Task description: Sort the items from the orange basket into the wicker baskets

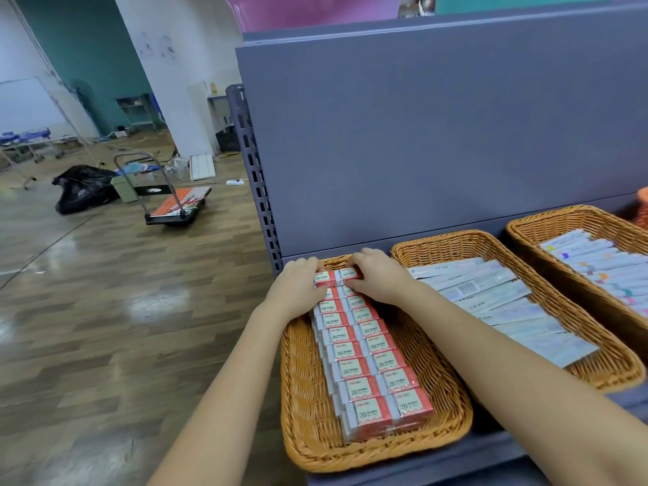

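Nearest you, the left wicker basket sits on the grey shelf, holding two neat columns of red-and-white eraser boxes marked 2B, lying flat and touching side by side. At the far end of those columns both your hands work close together — your left hand pinches the last box of the left column between curled fingers and thumb, and your right hand grips the last box of the right column the same way. Just beside it to the right, the middle wicker basket holds long white packets laid crosswise in an overlapping row. Further right, a third wicker basket carries white pens with coloured bands. An orange edge shows at the right border — too cropped to identify. Behind stands the grey back panel. Far left, on the wooden floor, are a flat trolley and a black bag.
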Demonstrator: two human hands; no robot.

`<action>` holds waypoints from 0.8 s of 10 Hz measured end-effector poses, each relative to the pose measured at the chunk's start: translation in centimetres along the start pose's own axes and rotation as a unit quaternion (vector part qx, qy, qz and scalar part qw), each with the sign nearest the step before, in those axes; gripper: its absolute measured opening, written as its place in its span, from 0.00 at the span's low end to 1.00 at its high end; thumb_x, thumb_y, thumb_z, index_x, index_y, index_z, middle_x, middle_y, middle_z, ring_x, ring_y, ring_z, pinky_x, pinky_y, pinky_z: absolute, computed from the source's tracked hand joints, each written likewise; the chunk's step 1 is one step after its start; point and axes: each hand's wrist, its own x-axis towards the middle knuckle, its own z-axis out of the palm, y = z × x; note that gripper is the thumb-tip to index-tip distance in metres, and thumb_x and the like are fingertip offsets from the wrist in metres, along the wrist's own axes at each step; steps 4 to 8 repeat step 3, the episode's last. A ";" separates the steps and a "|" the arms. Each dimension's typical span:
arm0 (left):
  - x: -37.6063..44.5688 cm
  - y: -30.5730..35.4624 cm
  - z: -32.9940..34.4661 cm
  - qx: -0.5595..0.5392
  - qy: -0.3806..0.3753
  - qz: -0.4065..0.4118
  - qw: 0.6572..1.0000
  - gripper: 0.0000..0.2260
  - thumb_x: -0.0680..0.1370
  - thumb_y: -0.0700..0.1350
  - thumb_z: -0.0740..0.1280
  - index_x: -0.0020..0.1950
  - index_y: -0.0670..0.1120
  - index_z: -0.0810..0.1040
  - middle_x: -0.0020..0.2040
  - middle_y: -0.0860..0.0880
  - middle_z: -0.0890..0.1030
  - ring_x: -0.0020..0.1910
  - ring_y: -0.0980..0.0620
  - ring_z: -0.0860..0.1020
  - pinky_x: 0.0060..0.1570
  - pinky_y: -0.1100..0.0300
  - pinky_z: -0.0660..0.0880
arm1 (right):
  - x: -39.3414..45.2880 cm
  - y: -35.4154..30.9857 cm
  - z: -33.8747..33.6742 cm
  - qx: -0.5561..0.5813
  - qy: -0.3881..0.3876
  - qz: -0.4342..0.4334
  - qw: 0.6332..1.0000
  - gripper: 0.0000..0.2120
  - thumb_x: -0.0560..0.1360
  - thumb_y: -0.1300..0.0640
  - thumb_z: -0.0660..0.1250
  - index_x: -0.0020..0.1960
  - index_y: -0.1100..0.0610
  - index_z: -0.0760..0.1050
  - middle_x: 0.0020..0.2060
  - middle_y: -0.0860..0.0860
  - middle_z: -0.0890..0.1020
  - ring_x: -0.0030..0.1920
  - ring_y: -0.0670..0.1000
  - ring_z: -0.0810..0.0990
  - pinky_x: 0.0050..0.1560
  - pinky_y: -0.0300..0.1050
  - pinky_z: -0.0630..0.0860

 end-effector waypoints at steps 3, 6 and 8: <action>-1.2 2.0 0.0 0.064 0.020 -0.042 0.997 0.19 0.78 0.52 0.63 0.67 0.47 0.68 0.63 0.48 0.72 0.63 0.50 0.69 0.61 0.54 0.70 | -1.3 0.2 0.2 0.018 0.013 -0.008 1.000 0.22 0.78 0.49 0.62 0.69 0.54 0.66 0.65 0.52 0.72 0.64 0.52 0.71 0.63 0.48 0.71; -1.2 2.0 0.0 0.064 0.020 -0.042 0.997 0.19 0.78 0.52 0.63 0.67 0.47 0.68 0.63 0.48 0.72 0.63 0.50 0.69 0.61 0.54 0.70 | -1.3 0.2 0.2 0.018 0.013 -0.008 1.000 0.22 0.78 0.49 0.62 0.69 0.54 0.66 0.65 0.52 0.72 0.64 0.52 0.71 0.63 0.48 0.71; -1.2 2.0 0.0 0.064 0.020 -0.042 0.997 0.19 0.78 0.52 0.63 0.67 0.47 0.68 0.63 0.48 0.72 0.63 0.50 0.69 0.61 0.54 0.70 | -1.3 0.2 0.2 0.018 0.013 -0.008 1.000 0.22 0.78 0.49 0.62 0.69 0.54 0.66 0.65 0.52 0.72 0.64 0.52 0.71 0.63 0.48 0.71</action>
